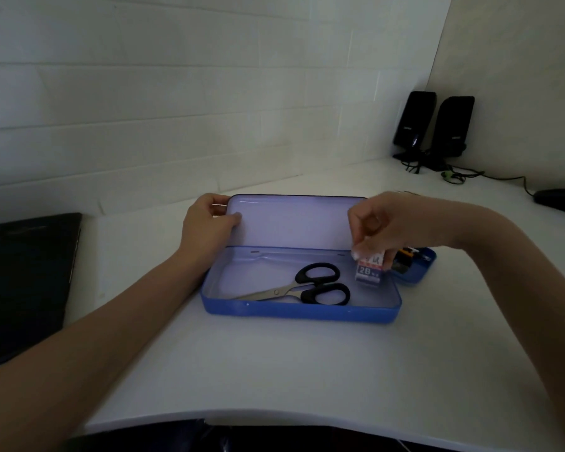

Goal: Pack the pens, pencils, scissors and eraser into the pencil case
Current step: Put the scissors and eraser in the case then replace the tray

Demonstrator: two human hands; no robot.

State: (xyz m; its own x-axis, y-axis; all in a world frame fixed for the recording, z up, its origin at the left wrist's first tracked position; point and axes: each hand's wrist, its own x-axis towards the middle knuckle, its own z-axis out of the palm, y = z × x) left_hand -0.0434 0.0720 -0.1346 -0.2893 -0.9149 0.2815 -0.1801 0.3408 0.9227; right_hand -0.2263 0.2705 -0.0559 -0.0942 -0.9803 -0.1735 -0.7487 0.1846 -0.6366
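Note:
A blue pencil case [300,313] lies open in the middle of the white desk, its lid standing up at the back. Black-handled scissors [310,287] lie flat inside the tray. My left hand [209,223] grips the lid's left edge, thumb on its inner face. My right hand [385,226] pinches an eraser [369,272] in a sleeve marked 2B, holding it upright over the tray's right end. Whether the eraser touches the bottom I cannot tell.
A small blue tray [419,274] with dark and orange items sits just right of the case, partly behind my right hand. A dark laptop [23,282] lies at the left. Two black speakers [434,125] with cables and a mouse [560,199] stand at the back right.

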